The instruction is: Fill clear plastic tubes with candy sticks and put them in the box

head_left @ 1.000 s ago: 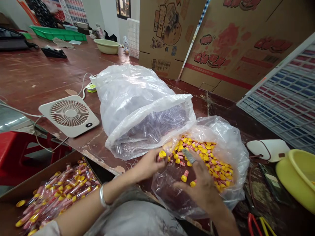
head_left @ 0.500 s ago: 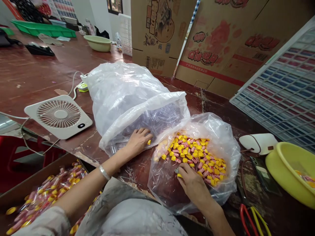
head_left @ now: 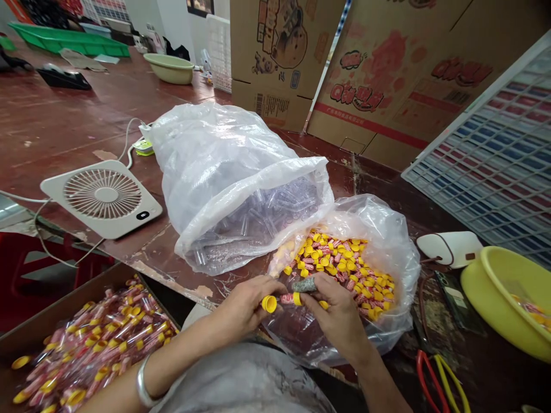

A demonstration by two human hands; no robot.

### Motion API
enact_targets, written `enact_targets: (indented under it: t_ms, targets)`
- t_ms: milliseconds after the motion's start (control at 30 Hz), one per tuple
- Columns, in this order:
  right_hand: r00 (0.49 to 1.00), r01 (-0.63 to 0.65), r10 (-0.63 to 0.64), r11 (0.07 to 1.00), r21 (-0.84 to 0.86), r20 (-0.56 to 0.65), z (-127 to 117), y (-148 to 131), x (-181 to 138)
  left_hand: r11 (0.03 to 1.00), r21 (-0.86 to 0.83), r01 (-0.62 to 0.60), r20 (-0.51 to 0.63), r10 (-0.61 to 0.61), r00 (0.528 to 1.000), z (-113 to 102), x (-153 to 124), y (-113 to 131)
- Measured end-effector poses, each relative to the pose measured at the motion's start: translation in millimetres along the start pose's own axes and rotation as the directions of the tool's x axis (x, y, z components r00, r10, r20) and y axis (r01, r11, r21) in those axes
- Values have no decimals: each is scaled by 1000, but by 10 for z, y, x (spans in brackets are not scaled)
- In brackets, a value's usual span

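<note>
My left hand (head_left: 249, 304) is closed in front of the bags, with a yellow cap (head_left: 269, 304) showing at its fingertips. Whether a clear tube is also in that hand is hard to see. Facing it, my right hand (head_left: 338, 310) pinches a pink patterned roll with a yellow cap (head_left: 297, 299), its pink end pointing at my left hand. Grey-green tape (head_left: 303, 285) wraps a right finger. Below and behind lies a clear plastic bag (head_left: 387, 229) of yellow-capped pink rolls (head_left: 333, 255). A white sack (head_left: 224, 143) lies open beside it, full of clear plastic tubes (head_left: 275, 206).
At lower left, a cardboard box (head_left: 26, 330) holds filled tubes. A white fan (head_left: 103, 198) lies on the red table. To the right are a yellow basin (head_left: 486, 292), a phone (head_left: 458, 301) and red-and-yellow-handled scissors (head_left: 430, 378). Cardboard (head_left: 379, 80) stands behind.
My left hand has come out of the sack's mouth towards me, bringing a yellow cap. My right hand has lifted from the clear bag with a capped pink roll. Both hands now meet.
</note>
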State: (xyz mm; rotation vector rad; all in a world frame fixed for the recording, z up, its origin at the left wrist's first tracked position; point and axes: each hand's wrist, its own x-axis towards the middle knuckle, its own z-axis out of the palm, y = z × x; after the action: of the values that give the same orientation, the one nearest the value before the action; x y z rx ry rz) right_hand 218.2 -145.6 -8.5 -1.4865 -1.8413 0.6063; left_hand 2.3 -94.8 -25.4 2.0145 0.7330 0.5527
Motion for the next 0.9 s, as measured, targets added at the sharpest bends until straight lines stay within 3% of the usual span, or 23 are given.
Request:
enact_targets:
  t_ms: [133,267,400,500,600,633,700,767,833,900]
  targets:
    - [981,169,-183,970,-176,-66,29,-80,2,965,-216,150,-18,-157,987,69,14,68]
    - [947,305,-322,909,-283,-12,88,-112,-60,822,-533,199,-45,-262,964,121,55,87]
    - [928,253,-346,855,-452,-137,281,-106,-106,610,-765,209,-7,-332,943,176,115,123]
    - [917,214,-339,864,-456,-211,384,-111,-86,493,-841,225,64,-323,944,215,164,163]
    - [936,255,-331,871,-420,-118,309,-70,-44,522,-812,261,141,-258,956,190,246,142]
    - [945,259,-318,869,-421,-76,239,-24,-38,592,-764,256,122,-257,959,152,289,111]
    - [961,211,-270,858,-468,-61,51,131,-56,821,-529,214,-49,-282,958,26,406,13]
    - [968,105,-213,828,-551,-135,-155,337,-125,978,-67,198,-279,-209,937,-145,564,-119]
    - [979,52,-163,785,-617,-125,-317,525,-234,886,428,178,-331,-30,943,-310,748,-258]
    - [995,83,-104,767,-637,4,-389,640,-348,718,689,94,-216,80,973,-419,931,-381]
